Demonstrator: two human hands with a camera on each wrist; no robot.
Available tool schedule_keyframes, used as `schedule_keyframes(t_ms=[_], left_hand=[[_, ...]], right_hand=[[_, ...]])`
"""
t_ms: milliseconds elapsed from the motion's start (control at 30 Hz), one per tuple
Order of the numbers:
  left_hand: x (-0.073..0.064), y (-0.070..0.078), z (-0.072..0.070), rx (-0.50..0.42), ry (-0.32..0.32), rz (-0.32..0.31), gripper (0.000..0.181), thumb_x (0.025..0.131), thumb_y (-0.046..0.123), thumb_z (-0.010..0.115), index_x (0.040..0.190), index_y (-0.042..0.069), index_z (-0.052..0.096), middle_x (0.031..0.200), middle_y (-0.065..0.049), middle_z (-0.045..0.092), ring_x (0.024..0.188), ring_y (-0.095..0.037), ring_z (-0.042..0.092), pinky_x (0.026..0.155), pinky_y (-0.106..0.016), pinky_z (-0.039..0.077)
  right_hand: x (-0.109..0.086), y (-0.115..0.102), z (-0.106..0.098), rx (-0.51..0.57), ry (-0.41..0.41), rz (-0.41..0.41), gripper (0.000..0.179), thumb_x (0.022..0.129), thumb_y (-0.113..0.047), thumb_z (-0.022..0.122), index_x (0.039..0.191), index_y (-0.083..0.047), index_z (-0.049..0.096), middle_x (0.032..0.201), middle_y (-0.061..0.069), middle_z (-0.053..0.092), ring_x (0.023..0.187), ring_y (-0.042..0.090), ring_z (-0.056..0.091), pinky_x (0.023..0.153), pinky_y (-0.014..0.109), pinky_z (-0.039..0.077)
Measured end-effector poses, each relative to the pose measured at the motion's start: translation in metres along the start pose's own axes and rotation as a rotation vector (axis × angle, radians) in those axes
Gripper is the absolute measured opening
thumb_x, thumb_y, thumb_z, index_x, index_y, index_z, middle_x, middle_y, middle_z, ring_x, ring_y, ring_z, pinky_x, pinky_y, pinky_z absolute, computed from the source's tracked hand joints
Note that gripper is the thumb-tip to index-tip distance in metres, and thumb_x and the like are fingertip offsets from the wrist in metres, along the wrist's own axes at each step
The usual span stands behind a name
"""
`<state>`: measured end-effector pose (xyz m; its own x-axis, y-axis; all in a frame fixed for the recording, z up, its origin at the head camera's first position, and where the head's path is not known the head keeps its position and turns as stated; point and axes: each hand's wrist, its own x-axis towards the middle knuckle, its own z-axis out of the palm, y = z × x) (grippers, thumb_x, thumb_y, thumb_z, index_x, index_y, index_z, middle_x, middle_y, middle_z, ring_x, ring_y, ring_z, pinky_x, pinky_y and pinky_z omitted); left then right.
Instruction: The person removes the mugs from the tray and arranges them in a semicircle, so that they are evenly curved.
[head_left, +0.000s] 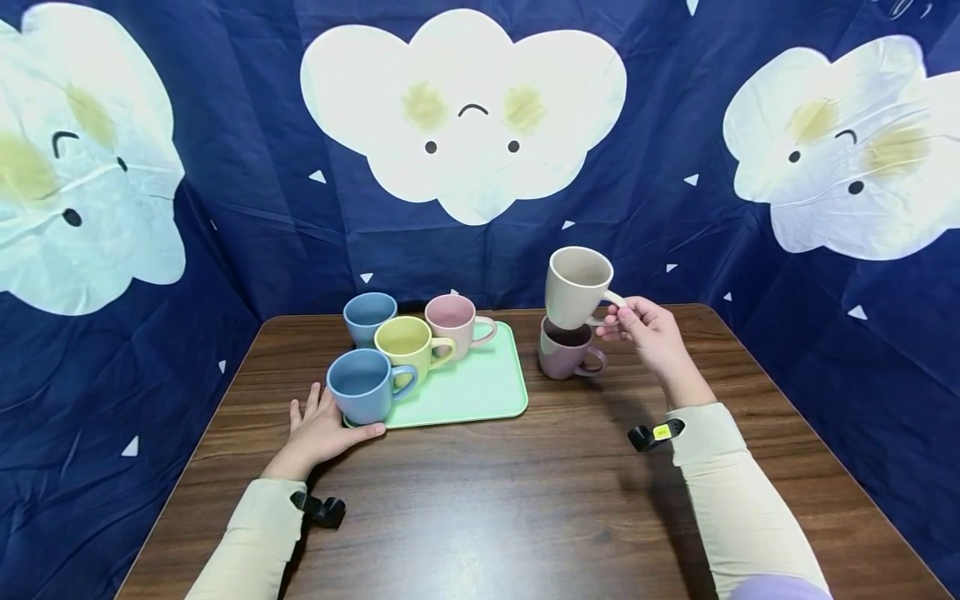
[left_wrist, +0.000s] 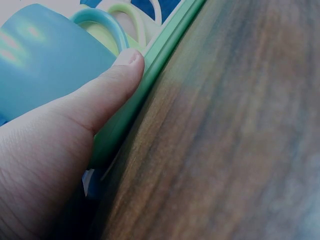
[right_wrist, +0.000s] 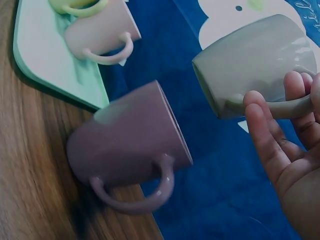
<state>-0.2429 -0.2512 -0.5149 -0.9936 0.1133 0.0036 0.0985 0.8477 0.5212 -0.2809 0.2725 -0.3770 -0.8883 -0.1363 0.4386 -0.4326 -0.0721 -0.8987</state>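
My right hand (head_left: 651, 337) holds a beige mug (head_left: 570, 290) by its handle, above a mauve mug (head_left: 558, 358) on the table. In the right wrist view the fingers curl round the handle of the beige mug (right_wrist: 260, 65), and a gap shows between it and the mauve mug (right_wrist: 125, 140). My left hand (head_left: 318, 435) lies at the front left corner of a mint green tray (head_left: 480, 396), fingers spread and thumb along the tray's edge. Right beside it stands a blue mug (head_left: 362, 392), its handle pointing right.
A yellow mug (head_left: 401, 346) and a pink mug (head_left: 448, 327) stand on the tray behind the front blue mug. Another blue mug (head_left: 367, 315) is at the back left, partly hidden by the yellow one. Dark blue cloth (head_left: 660, 225) with clouds rises behind the wooden table (head_left: 480, 517).
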Motion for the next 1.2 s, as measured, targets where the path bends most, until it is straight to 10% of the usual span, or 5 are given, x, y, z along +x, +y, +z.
schedule_keyframes(t_ms=[1200], left_hand=[[0.0, -0.002, 0.001, 0.013, -0.006, -0.003, 0.135, 0.07, 0.085, 0.066, 0.162, 0.002, 0.012, 0.166, -0.026, 0.008, 0.149, -0.055, -0.006, 0.107, -0.076, -0.015]], right_hand=[[-0.004, 0.02, -0.032, 0.021, 0.2, 0.015, 0.015, 0.105, -0.007, 0.051, 0.098, 0.002, 0.061, 0.083, 0.003, 0.071, 0.074, 0.013, 0.074, 0.072, 0.028, 0.061]])
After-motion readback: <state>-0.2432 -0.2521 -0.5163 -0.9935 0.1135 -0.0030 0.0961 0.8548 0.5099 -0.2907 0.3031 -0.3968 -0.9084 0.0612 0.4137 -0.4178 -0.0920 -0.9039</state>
